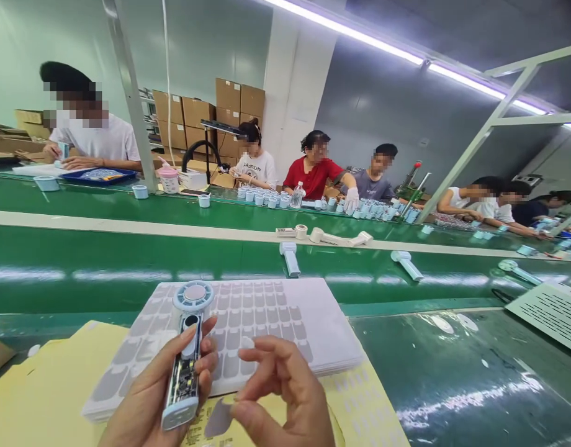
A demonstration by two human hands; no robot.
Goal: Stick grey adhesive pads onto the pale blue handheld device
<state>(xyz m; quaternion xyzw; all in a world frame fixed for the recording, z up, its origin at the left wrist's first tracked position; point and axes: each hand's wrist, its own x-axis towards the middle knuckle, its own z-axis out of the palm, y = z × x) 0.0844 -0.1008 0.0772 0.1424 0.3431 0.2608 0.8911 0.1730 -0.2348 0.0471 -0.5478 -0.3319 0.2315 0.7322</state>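
Palm-up, my left hand (150, 391) gripped a handheld fan (185, 354) upright above the sticker sheets (267, 323); my right hand (285, 391) curled beside it, pinching a grey sticker (219, 417) between thumb and forefinger.

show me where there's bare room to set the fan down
Bare green bench right of the sticker sheets, before the white grille. The near belt lane left of the fan is bare. Crowded: sheets and yellow backing under both hands, and the far bench's cups.
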